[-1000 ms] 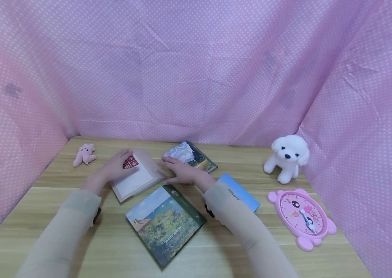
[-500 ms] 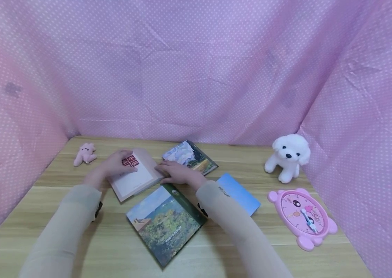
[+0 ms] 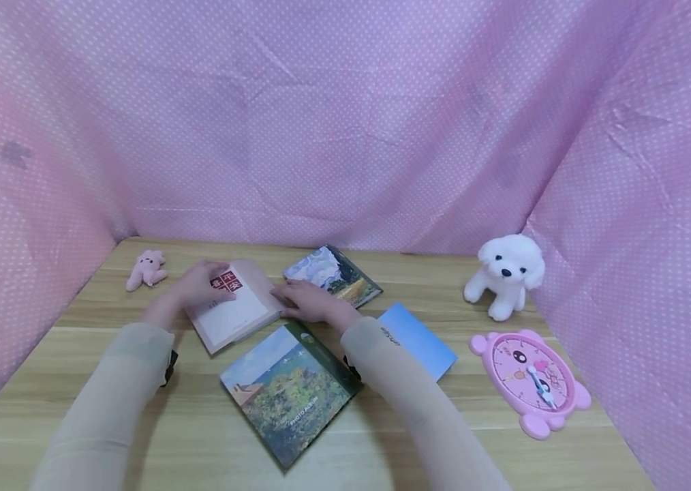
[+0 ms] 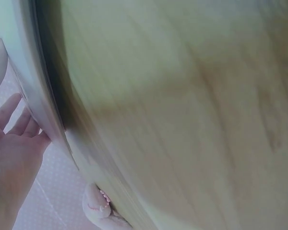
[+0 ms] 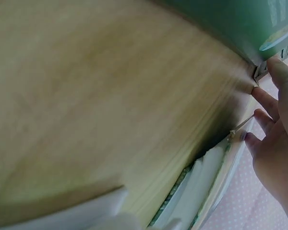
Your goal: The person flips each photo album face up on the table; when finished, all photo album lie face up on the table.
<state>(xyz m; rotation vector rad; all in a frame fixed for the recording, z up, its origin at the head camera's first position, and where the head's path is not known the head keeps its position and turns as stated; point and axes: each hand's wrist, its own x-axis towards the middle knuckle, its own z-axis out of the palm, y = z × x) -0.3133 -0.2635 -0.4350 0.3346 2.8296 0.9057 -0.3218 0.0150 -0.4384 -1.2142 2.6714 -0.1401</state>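
A white book with a red printed square [image 3: 232, 307] lies at the left of the table in the head view. My left hand [image 3: 198, 286] rests across its left side, thumb and fingers spread over the cover. The left wrist view shows the fingers along the book's edge [image 4: 43, 91]. My right hand [image 3: 309, 300] reaches in from the other side, fingertips at the book's right edge. In the right wrist view its fingers [image 5: 266, 103] extend, with the thumb by the green corner of a photo album [image 5: 225, 24]. That album lies just in front of the hand.
A painting-covered book [image 3: 345, 279] lies behind the right hand, and a blue booklet [image 3: 422, 341] beside the right forearm. Farther right are a white plush dog [image 3: 508, 276] and a pink toy clock [image 3: 532, 382]. A small pink plush [image 3: 146, 269] sits at the back left. Pink curtains [image 3: 345, 136] enclose the table.
My right hand has moved left to the white book's right edge. The book has slid and turned slightly leftward under my left hand. The other objects keep their places.
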